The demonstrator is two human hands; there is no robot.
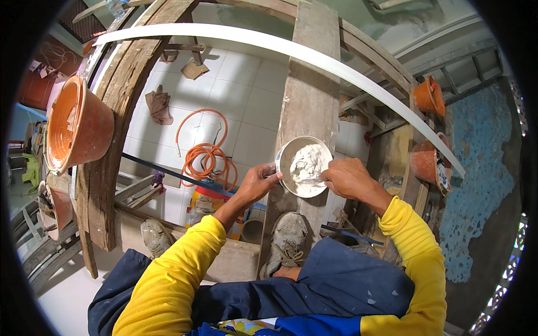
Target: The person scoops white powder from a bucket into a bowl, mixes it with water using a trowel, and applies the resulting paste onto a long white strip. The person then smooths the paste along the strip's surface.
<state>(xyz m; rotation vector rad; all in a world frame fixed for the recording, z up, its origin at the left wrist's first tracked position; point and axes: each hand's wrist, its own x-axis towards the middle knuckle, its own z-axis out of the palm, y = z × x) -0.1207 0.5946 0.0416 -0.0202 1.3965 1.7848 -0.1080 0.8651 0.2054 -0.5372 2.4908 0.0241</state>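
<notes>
My left hand grips the left rim of a round white bowl, thumb on the edge. The bowl holds thick white paste, heaped and stirred up in the middle. In my right hand, at the bowl's right side, is a thin metal tool; its flat end lies in the paste. My fingers cover its handle, so its exact kind is unclear. Below the bowl is a wooden plank, with one of my dusty shoes on it.
A long white strip arches across the far side. Orange buckets stand at the left and right, near rough timber beams. On the tiled floor below lie a coiled orange hose and a brown cloth.
</notes>
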